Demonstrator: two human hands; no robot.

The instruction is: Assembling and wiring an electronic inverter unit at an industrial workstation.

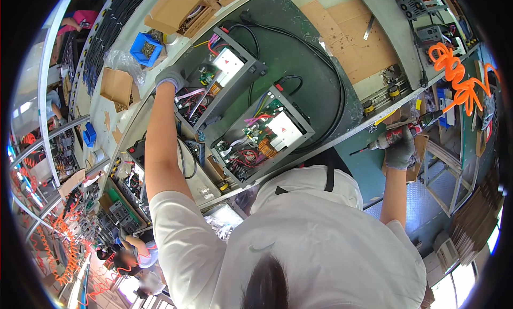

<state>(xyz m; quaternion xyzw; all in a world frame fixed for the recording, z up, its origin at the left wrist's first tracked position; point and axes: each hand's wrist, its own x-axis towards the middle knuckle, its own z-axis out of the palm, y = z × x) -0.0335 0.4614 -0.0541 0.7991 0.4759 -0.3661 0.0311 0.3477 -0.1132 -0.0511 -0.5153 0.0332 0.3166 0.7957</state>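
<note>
My right hand (401, 151), in a grey glove, is closed around a red and grey power screwdriver (386, 138) held out to the right of the bench. Its thin bit points left, and an orange coiled hose (458, 79) rises from its rear. My left hand (171, 78), also gloved, is at the left end of the farther open metal chassis (240, 74); its fingers are too small and partly hidden to make out. Wires, circuit boards and a white plate show inside that chassis. A similar open chassis (288, 130) sits nearer to me on the green mat (331, 100).
Black cables (334, 58) curve over the mat. Beyond my left hand are a blue bin of screws (145, 48) and a cardboard box (116, 87). Flat cardboard (352, 36) lies at the far right. Another person (133, 258) is at the lower left.
</note>
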